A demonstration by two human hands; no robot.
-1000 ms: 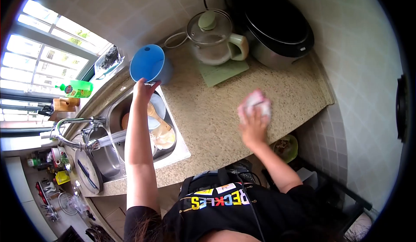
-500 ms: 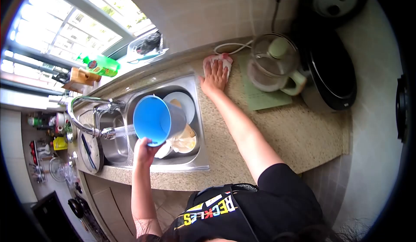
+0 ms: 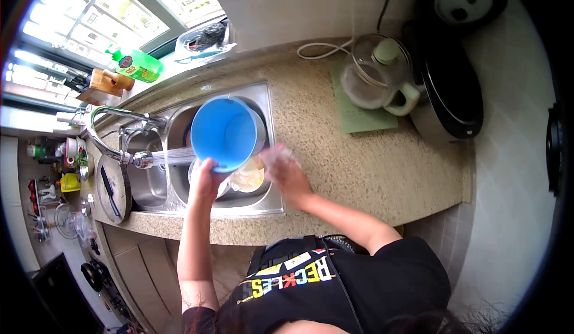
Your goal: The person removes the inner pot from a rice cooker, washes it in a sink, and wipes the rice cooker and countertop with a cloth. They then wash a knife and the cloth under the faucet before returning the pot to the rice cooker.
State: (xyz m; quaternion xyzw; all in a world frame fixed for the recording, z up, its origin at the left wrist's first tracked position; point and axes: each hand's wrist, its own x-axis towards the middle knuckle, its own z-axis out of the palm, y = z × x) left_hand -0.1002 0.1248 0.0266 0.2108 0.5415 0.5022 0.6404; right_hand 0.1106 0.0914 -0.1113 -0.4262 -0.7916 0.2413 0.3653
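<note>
My left hand (image 3: 205, 180) grips the near rim of a blue plastic bucket (image 3: 222, 132), tilted over the right-hand basin with its mouth facing up toward me. Water from the chrome faucet (image 3: 142, 159) streams sideways against the bucket's left side. To the right of it, my right hand (image 3: 291, 183) is closed around a pink and white cloth (image 3: 276, 157), smeared by motion at the sink's right edge. Beneath the bucket, a bowl (image 3: 249, 177) with pale scraps lies in the basin, partly covered by it. Other dishes there are mostly hidden.
The steel double sink (image 3: 267, 95) is set into a speckled counter (image 3: 365, 172). A glass kettle (image 3: 373, 86) stands on a green mat, beside a dark cooker (image 3: 451, 95). Left of the sink, a knife (image 3: 109, 189) rests on a round board (image 3: 122, 205). A green bottle (image 3: 139, 65) is on the sill.
My right hand has slid the cloth off the back counter and brought it toward me and left, beside the bucket. The bucket stays in my left hand, slightly shifted over the basin.
</note>
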